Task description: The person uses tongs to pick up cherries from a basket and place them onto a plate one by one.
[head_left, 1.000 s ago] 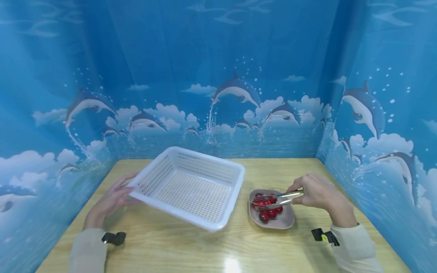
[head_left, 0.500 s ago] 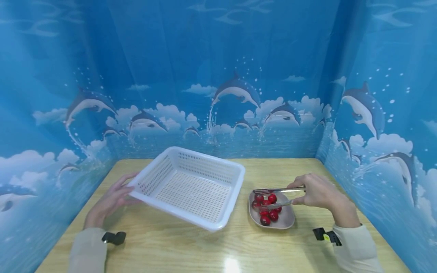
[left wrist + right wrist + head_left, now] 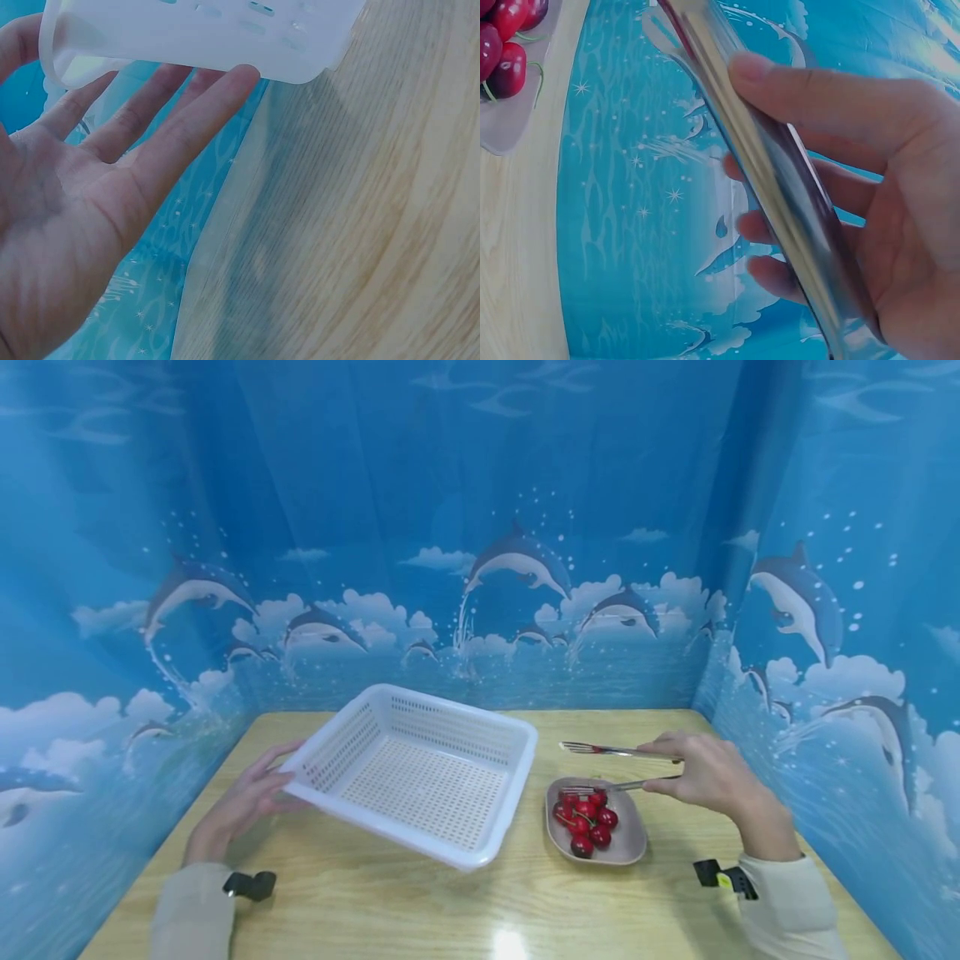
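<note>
My left hand (image 3: 243, 802) grips the left end of a white perforated plastic basket (image 3: 431, 785), thumb over the rim and fingers underneath. The basket is held tilted, its left end raised. In the left wrist view its underside (image 3: 202, 45) lies along the fingers (image 3: 180, 142). My right hand (image 3: 708, 781) holds metal tongs (image 3: 626, 752) between thumb and fingers, their two arms spread apart. One tongs tip is beyond the far edge of a pinkish dish (image 3: 628, 839); the other overlaps the red cherries (image 3: 585, 827) piled in it. Nothing shows between the tips.
The pale wood table (image 3: 360, 910) carries the dish, right of the basket. A blue curtain (image 3: 480, 510) printed with dolphins encloses the back and both sides. Each wrist bears a small black strapped device (image 3: 726, 878).
The tongs were narrowed on the cherries, then spread wide, and have now risen toward the far side of the dish. The cherries shifted slightly. The left hand and basket have stayed put.
</note>
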Available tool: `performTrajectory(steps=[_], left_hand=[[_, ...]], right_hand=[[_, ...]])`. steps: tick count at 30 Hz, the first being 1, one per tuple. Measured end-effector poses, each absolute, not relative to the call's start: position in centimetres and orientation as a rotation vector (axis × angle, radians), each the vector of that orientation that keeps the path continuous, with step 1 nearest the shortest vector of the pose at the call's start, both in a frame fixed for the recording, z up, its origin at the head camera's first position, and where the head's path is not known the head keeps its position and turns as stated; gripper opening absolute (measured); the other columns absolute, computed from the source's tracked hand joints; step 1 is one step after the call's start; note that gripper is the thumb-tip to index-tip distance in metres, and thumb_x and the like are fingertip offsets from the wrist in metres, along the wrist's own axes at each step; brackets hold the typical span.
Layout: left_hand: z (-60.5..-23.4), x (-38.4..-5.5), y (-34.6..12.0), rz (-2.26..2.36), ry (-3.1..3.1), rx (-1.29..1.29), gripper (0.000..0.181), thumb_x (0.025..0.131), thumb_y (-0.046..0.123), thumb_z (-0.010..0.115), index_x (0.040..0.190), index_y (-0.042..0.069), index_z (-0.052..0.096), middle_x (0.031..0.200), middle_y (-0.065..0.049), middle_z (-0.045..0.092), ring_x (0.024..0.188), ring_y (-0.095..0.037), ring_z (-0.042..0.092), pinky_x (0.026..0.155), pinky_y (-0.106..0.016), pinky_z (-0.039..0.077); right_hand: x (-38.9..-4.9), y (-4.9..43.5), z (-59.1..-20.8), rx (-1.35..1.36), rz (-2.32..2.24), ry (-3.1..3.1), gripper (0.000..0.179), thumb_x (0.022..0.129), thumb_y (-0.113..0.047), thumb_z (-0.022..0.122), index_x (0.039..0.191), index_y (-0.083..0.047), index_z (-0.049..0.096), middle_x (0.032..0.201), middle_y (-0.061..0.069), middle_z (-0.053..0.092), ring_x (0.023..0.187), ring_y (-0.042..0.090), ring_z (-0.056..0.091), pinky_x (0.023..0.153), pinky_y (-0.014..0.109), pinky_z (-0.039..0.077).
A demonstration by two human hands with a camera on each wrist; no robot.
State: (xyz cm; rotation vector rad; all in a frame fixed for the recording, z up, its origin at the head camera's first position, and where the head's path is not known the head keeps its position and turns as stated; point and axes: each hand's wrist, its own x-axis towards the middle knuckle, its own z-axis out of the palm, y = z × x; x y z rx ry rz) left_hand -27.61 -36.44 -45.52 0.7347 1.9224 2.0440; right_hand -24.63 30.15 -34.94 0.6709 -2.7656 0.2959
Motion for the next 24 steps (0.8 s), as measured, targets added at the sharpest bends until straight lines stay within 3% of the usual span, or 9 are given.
performTrajectory(steps=[7,14,18,24], left_hand=[[-45.5,-27.5,-36.3,2.045,1.924,0.744,0.056,0.110,0.000,0.032,0.164,0.011,0.021,0.140,0.004,0.063,0.122,-0.016,0.068,0.101,-0.049,0.060],[-45.4,-27.5,-36.3,2.038,1.941,0.741,0.056,0.110,0.001,0.033,0.164,0.012,0.021,0.141,0.005,0.062,0.123,-0.016,0.068,0.101,-0.049,0.060],[-45.4,-27.5,-36.4,2.030,1.956,0.733,0.056,0.110,0.002,0.033,0.164,0.012,0.021,0.141,0.005,0.062,0.123,-0.016,0.067,0.101,-0.049,0.060],[-45.3,-27.4,-36.4,2.023,1.965,0.730,0.056,0.110,0.002,0.033,0.164,0.012,0.022,0.141,0.005,0.062,0.123,-0.015,0.067,0.101,-0.049,0.060]], right_hand=[[-25.1,31.2,-35.1,0.593,0.284,-2.683,0.046,0.079,-0.029,0.089,0.120,-0.011,0.077,0.116,0.019,0.076,0.089,0.033,0.073,0.061,0.045,0.061],[-26.4,32.9,-36.2,0.386,0.342,-2.705,0.049,0.083,-0.034,0.085,0.124,-0.010,0.075,0.121,0.023,0.074,0.096,0.044,0.071,0.050,0.036,0.050],[-27.8,34.1,-37.8,0.287,0.402,-2.741,0.053,0.083,-0.037,0.084,0.127,-0.009,0.073,0.123,0.025,0.072,0.103,0.049,0.068,0.056,0.045,0.054],[-30.0,35.0,-40.7,0.222,0.466,-2.801,0.059,0.084,-0.047,0.082,0.128,-0.009,0.073,0.126,0.028,0.070,0.096,0.044,0.070,0.066,0.056,0.058]])
